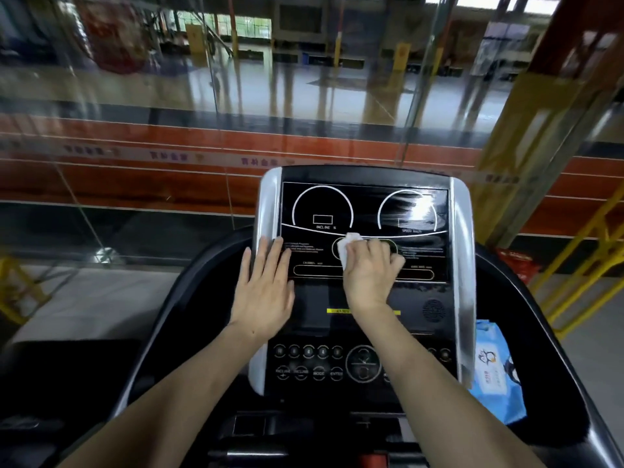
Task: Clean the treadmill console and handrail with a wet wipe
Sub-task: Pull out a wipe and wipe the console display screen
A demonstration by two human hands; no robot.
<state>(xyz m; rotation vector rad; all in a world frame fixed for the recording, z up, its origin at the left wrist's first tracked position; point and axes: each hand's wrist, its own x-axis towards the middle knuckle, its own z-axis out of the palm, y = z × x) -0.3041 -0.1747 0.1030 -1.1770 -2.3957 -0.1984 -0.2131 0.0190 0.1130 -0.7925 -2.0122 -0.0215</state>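
Observation:
The black treadmill console [364,211] with silver side trims fills the middle of the head view. My right hand [369,270] presses a white wet wipe [347,249] against the console's centre, just below the two round dials. My left hand [265,287] lies flat with fingers spread on the console's left part, its fingertips at the silver trim [266,204]. The black handrail [162,319] curves around both sides of the console. Buttons [309,361] sit on the lower panel between my forearms.
A blue pack of wet wipes [498,373] rests in the tray to the console's right. Glass panels [135,130] stand right ahead of the treadmill. Yellow railings [584,251] are at the right, and a red bag [516,263] lies on the floor beyond the handrail.

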